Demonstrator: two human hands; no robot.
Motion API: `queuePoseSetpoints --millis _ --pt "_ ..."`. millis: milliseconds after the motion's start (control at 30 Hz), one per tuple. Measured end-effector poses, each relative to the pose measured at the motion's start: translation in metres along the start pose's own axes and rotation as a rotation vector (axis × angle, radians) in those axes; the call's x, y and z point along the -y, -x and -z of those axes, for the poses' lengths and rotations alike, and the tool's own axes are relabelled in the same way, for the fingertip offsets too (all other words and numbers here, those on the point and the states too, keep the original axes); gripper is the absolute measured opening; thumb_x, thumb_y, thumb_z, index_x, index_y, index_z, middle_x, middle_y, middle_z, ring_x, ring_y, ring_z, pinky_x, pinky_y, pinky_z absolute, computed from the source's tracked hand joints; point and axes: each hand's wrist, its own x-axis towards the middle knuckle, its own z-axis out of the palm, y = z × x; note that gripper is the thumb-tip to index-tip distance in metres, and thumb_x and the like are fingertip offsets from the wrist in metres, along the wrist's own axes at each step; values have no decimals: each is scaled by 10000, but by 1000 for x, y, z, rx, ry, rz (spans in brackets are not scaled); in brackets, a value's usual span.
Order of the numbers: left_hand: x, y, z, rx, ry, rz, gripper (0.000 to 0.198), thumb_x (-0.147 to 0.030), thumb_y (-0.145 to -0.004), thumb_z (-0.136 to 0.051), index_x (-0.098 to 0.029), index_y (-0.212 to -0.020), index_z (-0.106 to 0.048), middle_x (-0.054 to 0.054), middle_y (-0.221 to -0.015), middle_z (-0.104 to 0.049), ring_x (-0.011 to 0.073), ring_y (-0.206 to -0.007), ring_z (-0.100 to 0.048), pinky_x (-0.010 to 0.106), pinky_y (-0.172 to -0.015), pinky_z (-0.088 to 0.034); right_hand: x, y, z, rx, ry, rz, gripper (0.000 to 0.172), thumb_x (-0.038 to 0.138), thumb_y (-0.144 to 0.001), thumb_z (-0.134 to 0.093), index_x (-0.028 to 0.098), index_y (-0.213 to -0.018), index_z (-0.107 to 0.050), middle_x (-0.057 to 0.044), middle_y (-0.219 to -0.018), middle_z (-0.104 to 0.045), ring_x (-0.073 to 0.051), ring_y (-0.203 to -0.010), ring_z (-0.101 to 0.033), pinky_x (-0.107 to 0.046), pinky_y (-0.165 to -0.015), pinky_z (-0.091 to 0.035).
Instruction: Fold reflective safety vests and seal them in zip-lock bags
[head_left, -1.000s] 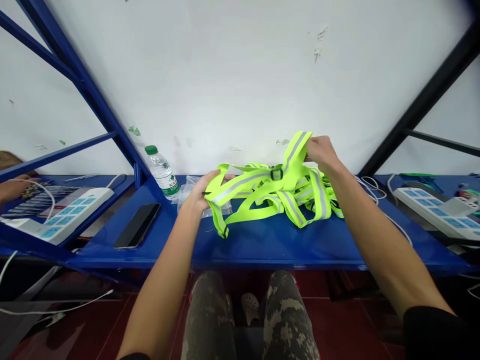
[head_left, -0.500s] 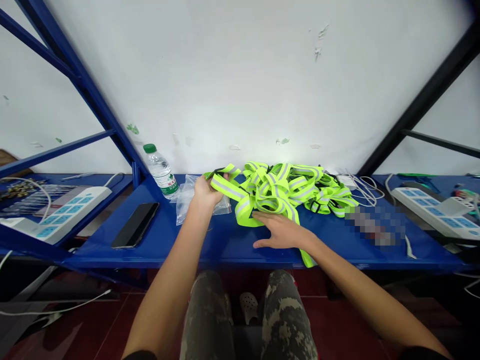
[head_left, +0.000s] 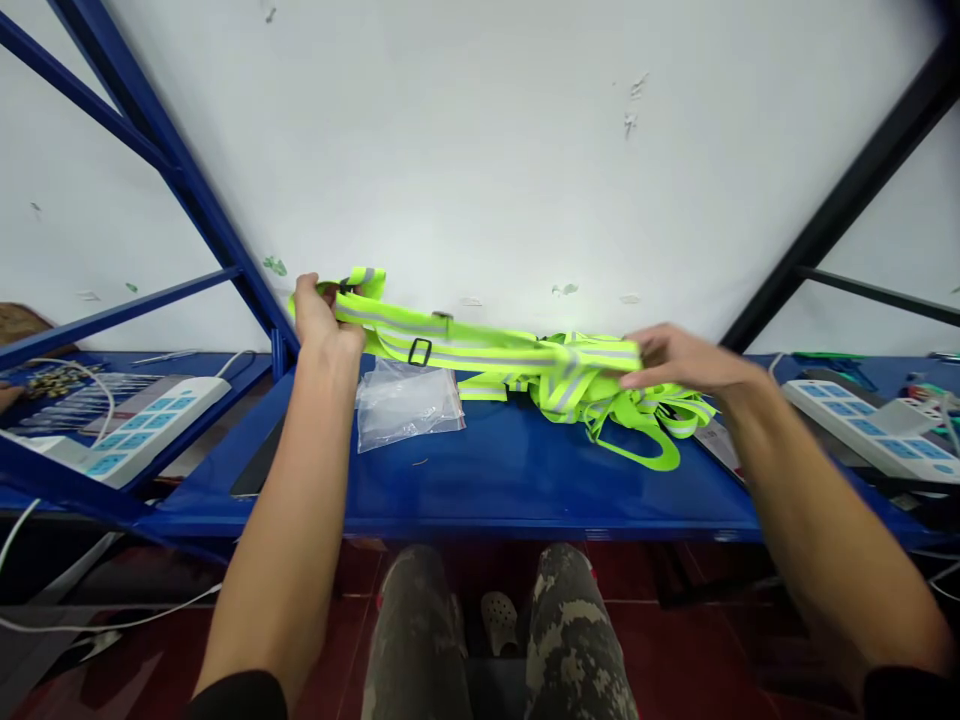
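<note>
My left hand (head_left: 328,318) is closed round one end of neon yellow reflective straps (head_left: 457,345) with grey stripes, raised above the bench. A black slide buckle (head_left: 420,351) shows on the stretched strap. At the other end, my right hand (head_left: 679,358) is blurred, its fingers closed about the strap where it meets the pile. Beneath it the tangled pile of straps (head_left: 585,400) lies on the blue bench, one loop (head_left: 660,458) hanging toward the front. A clear plastic bag (head_left: 409,405) lies under the stretched strap.
The blue bench (head_left: 480,500) stands against a white wall. A dark phone (head_left: 255,465) is partly behind my left forearm. White power strips (head_left: 161,425) lie on the left and right side shelves. Blue frame bars (head_left: 180,170) rise at the left, a black post (head_left: 832,190) at the right.
My left hand has moved left and up, drawing the strap out of the pile. My right hand has gone from the pile's front to its right and closed. The bottle is now hidden.
</note>
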Motion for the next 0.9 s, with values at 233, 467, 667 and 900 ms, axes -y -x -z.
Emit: queuePoseSetpoints --millis 233,467,667,900 --pt "35 17 -12 -267 358 165 163 -250 -971 -455 -188 -832 -514 -3 -721 -628 112 -871 -645 223 -749 -561 17 -22 34 -954 -79 66 184 186 -658 -746 155 -796 -628 -26 -729 -611 -98 -549 -514 -286 -567 -470" --pt "58 42 -18 187 155 -11 292 -33 -573 -766 -113 -839 -678 61 -895 -714 162 -896 -678 270 -858 -549 42 -21 31 -805 -563 -147 186 117 -691 -643 189 -626 -484 42 -517 -428 -69 -448 -375 -232 -464 -361" --pt "68 53 -12 124 -540 -443 188 -261 -701 -748 -172 -867 -741 65 -905 -729 227 -878 -682 322 -879 -496 34 -37 30 -533 -646 -210 240 244 -765 -558 230 -639 -355 83 -494 -242 -61 -416 -210 -211 -422 -246" --pt "74 70 -15 109 -865 -581 210 -426 -847 -610 -235 -885 -689 83 -876 -720 277 -953 -649 303 -776 -415 -21 -39 -12 -647 40 -191 539 325 -617 -785 192 -1101 -589 -123 -1137 -637 -253 -977 -626 -373 -744 -540"
